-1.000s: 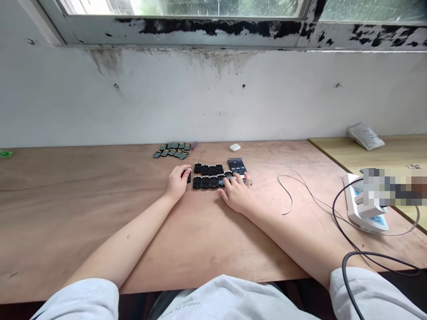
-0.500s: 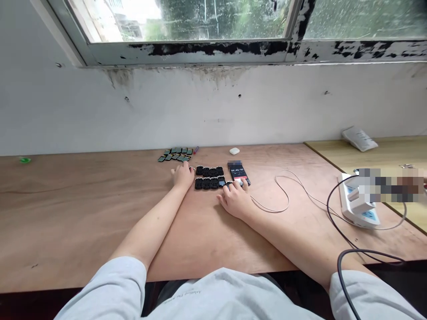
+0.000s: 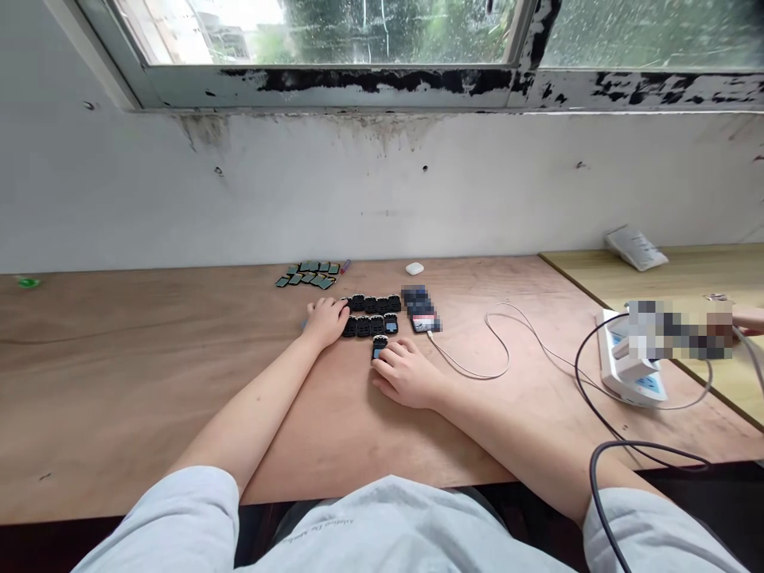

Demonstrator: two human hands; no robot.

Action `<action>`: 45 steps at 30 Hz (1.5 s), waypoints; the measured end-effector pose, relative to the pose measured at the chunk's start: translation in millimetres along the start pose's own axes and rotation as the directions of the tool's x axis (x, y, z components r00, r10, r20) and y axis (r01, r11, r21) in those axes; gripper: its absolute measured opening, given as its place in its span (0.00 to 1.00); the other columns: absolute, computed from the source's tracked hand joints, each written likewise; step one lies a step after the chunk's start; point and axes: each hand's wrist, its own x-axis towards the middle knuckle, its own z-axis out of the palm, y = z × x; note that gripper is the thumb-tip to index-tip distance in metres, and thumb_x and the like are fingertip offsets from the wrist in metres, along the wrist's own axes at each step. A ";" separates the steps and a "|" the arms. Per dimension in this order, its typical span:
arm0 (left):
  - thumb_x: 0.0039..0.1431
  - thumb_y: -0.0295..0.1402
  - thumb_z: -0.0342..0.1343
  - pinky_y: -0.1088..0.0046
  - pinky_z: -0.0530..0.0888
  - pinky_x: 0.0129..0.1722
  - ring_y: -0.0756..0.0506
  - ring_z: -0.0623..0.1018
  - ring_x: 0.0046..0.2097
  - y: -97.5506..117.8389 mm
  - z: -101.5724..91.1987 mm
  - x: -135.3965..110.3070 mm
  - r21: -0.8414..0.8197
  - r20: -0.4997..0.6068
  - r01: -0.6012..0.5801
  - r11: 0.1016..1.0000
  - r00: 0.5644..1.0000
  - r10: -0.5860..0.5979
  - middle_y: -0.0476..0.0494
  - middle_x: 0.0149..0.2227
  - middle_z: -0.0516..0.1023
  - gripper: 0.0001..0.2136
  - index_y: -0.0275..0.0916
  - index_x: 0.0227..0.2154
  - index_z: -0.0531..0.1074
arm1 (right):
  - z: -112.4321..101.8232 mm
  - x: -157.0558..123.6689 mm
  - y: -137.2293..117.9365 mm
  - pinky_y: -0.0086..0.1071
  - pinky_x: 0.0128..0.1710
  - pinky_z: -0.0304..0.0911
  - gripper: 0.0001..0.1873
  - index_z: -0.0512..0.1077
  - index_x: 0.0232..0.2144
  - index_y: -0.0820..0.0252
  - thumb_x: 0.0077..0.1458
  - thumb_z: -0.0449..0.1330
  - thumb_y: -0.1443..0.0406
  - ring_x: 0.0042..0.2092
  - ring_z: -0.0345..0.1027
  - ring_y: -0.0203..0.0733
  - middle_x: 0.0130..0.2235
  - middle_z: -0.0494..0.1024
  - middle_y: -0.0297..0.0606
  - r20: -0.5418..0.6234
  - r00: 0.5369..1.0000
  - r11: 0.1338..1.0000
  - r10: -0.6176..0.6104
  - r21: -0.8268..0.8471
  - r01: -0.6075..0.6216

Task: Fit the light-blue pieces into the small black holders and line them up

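Note:
Two rows of small black modules lie on the table, a back row (image 3: 377, 304) and a front row (image 3: 368, 325); the front row's right-end module (image 3: 391, 323) has a bluish face. My left hand (image 3: 326, 323) is curled at the rows' left end, fingers against the modules. A bluish bit (image 3: 303, 324) peeks out beside it; whatever lies under the palm is hidden. Nearer me, my right hand (image 3: 409, 374) has its fingers closed on a single black module (image 3: 379, 348) with a bluish face, low over or on the tabletop.
Several green-faced flat pieces (image 3: 307, 274) and a pen-like stick (image 3: 346, 267) lie behind. A phone (image 3: 422, 310) with a white cable (image 3: 465, 368), and a white case (image 3: 415, 269), sit right. Farther right are a power strip (image 3: 633, 382), black cable (image 3: 606, 454) and another person's hand (image 3: 747, 318).
My right hand has drawn back toward me and left from beside the phone, bringing the single module away from the front row. My left hand has shifted slightly left and nearer me.

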 end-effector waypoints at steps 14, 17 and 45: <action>0.71 0.35 0.50 0.60 0.72 0.50 0.40 0.76 0.49 44.2 -29.9 -83.8 -0.216 -0.119 -0.545 0.810 0.838 0.532 0.37 0.47 0.78 0.13 0.40 0.49 0.77 | 1.2 0.0 9.5 0.50 0.61 0.58 0.17 0.69 0.56 0.59 0.69 0.56 0.60 0.60 0.62 0.55 0.62 0.71 0.50 -0.032 0.990 0.981 0.136 0.147 -0.130; 0.72 0.35 0.49 0.60 0.74 0.51 0.40 0.76 0.50 61.1 -31.5 -100.8 -0.274 -0.075 -0.510 0.815 0.856 0.511 0.36 0.49 0.77 0.14 0.40 0.52 0.76 | 4.0 0.1 13.6 0.48 0.61 0.60 0.13 0.70 0.53 0.59 0.67 0.56 0.66 0.59 0.63 0.52 0.61 0.71 0.49 -0.014 0.986 0.971 0.167 0.173 -0.162; 0.72 0.33 0.46 0.64 0.75 0.48 0.44 0.75 0.44 57.0 -30.2 -74.9 -0.591 -0.079 -0.239 0.770 0.968 0.240 0.42 0.40 0.73 0.10 0.41 0.34 0.68 | 5.2 6.5 20.5 0.46 0.59 0.60 0.17 0.71 0.56 0.57 0.68 0.59 0.59 0.58 0.64 0.52 0.60 0.72 0.45 0.068 0.984 0.963 0.162 0.204 -0.173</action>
